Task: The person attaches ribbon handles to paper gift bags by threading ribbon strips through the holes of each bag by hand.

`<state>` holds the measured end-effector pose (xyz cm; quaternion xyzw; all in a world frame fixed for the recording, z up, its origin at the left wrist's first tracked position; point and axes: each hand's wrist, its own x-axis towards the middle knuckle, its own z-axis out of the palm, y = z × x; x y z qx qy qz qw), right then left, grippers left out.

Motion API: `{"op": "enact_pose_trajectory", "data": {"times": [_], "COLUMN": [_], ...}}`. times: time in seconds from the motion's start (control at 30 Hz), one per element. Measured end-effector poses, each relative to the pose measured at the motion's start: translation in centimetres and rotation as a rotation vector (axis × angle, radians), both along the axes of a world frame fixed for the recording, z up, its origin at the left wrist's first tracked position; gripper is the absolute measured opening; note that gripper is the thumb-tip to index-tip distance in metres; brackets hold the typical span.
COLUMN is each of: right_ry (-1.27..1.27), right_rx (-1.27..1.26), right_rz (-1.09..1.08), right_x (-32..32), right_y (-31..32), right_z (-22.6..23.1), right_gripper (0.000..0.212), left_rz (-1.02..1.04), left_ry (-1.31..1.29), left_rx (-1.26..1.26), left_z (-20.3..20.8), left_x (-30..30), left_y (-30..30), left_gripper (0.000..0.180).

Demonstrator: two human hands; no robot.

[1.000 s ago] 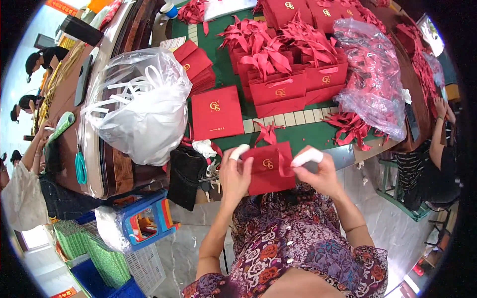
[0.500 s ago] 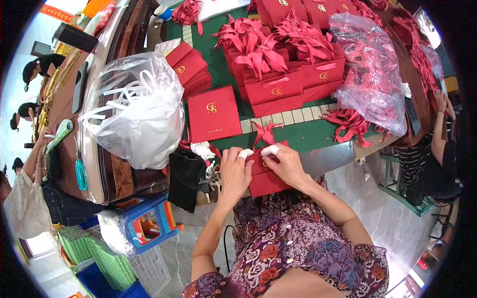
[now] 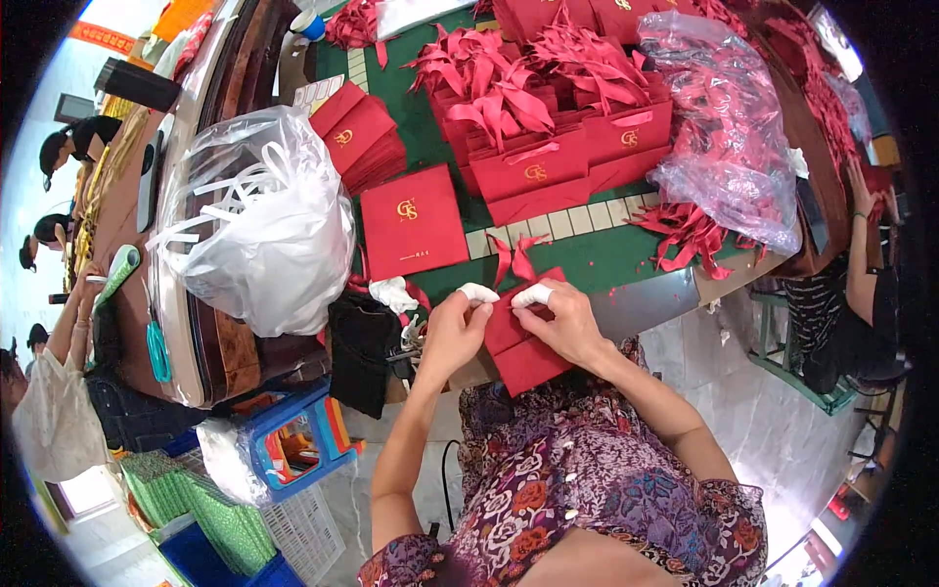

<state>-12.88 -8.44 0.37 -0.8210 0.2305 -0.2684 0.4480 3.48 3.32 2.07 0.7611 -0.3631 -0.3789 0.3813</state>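
Observation:
A small red paper bag (image 3: 533,367) lies at the table's near edge, its top toward the far side. From that top edge a red ribbon (image 3: 521,259) sticks up in two tails. My left hand (image 3: 458,333) pinches at the ribbon's base by the bag's upper left corner, thumb against a white-wrapped forefinger. My right hand (image 3: 567,325) is closed on the bag's upper edge, its forefinger wrapped in white too. The exact grip between the fingertips is hidden. Beyond my left hand lies a larger flat red bag (image 3: 416,225) with a gold emblem.
Several upright red bags (image 3: 533,176) with ribbons stand farther back. A clear sack of red ribbons (image 3: 724,137) is at right, a plastic bag of white ribbons (image 3: 279,235) at left. A black pouch (image 3: 362,357) hangs near my left wrist. Other people sit on both sides.
My hands have shifted slightly and stay at the small bag's top edge. My left fingers are curled in more, and the ribbon tails now stand further apart. The view has tilted a little.

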Motion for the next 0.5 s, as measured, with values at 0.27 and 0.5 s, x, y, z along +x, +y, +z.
{"op": "enact_pose_trajectory", "data": {"times": [0.27,0.5], "right_ry": [0.008,0.054], "right_rx": [-0.051,-0.167], "right_rz": [0.024,0.069], "right_x": [0.2,0.7], "right_y": [-0.3,-0.3], "right_z": [0.4,1.1], "right_gripper": [0.012,0.011], "left_rz": [-0.015,0.013], "left_ry": [0.045,-0.114], "left_rx": [-0.051,-0.042], "left_z": [-0.2,0.3], "left_x": [0.1,-0.6], "left_y": [-0.4,-0.7], "left_gripper": [0.016,0.016]}}
